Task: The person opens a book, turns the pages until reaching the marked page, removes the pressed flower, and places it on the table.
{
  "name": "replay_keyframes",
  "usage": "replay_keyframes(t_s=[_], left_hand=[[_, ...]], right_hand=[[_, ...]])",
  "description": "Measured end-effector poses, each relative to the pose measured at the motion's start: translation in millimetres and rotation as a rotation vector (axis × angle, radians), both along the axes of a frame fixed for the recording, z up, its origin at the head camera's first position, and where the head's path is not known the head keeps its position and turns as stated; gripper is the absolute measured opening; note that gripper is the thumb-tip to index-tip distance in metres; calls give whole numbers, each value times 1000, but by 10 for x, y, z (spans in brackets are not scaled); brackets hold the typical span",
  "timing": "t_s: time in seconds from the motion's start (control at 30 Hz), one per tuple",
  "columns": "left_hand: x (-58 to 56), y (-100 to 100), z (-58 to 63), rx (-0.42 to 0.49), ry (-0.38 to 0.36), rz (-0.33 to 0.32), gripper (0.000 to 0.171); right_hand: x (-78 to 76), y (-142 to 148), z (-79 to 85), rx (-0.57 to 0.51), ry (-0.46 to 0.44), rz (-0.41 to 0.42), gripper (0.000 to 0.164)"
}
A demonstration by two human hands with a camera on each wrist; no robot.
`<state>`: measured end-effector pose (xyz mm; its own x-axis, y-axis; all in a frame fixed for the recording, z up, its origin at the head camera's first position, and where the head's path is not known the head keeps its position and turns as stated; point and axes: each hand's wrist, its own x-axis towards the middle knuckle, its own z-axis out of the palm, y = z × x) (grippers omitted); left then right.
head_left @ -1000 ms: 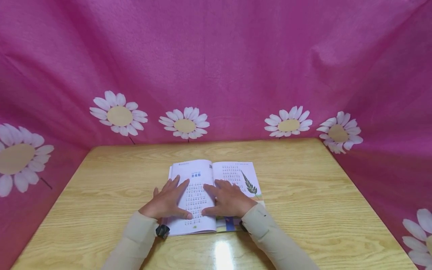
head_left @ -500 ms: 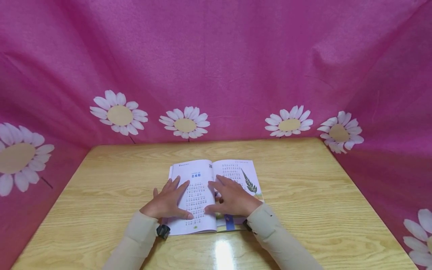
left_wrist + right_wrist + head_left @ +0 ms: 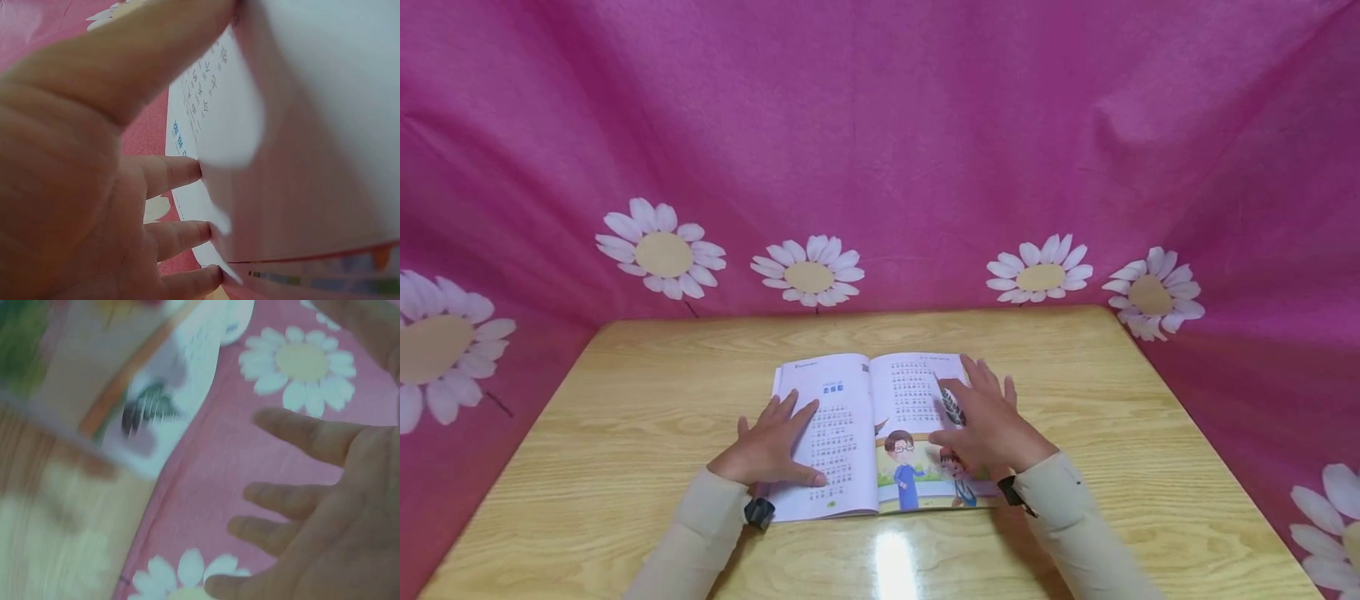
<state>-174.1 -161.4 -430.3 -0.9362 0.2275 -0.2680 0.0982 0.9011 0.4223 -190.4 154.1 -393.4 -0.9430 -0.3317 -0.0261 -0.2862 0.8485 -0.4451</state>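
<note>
An open book lies on the wooden table, printed text on its left page and text over a cartoon picture on its right page. My left hand rests spread on the left page; in the left wrist view its fingertips touch the paper. Over the outer part of the right page is my right hand, its fingers spread and holding nothing. In the right wrist view, a gap shows between those fingers and the blurred book. The right hand hides part of the leaf drawing and of a cartoon child.
The wooden table extends around the book on all sides. A pink cloth with large white flowers hangs behind the table and at both sides. Dark bands sit at the wrists, and light sleeves cover both forearms.
My right hand has moved right, from the middle of the book to the right page's outer side, uncovering the cartoon figure in blue. The left hand has stayed in place.
</note>
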Motion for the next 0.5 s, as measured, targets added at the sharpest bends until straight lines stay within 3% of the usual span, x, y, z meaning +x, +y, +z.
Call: replay_keyframes(t_s=[0.17, 0.3, 0.5], left_hand=[[-2, -6, -7, 0, 2, 0, 115], [-2, -4, -18, 4, 4, -5, 115], [2, -9, -25, 2, 4, -6, 115]], right_hand=[[-50, 188, -5, 47, -28, -85, 36], [-80, 263, -21, 84, -50, -105, 14], [-104, 278, -70, 166, -78, -95, 15]])
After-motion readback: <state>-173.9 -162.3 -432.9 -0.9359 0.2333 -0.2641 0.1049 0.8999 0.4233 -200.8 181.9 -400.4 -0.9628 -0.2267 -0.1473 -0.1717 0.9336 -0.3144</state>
